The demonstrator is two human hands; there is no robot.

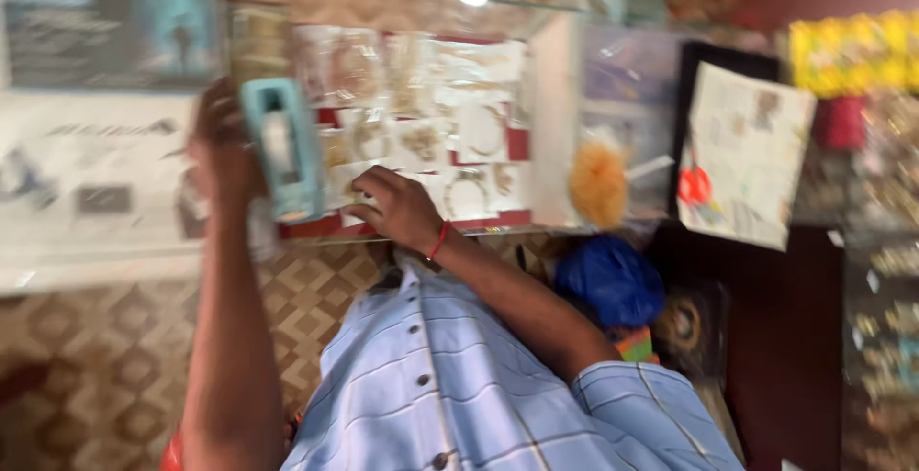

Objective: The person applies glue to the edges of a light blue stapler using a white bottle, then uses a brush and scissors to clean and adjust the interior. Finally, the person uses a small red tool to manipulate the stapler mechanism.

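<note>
Gripping a teal tape dispenser upright in the left hand, held up over the glass desk. Resting the right hand, fingers curled, on clear jewellery packets in a red-lined tray; too blurry to tell whether it's pinching one. Looks early-ish tbh: packets already in rows, no tape pulled out. Orange pouf and blue bag off to the right.
</note>
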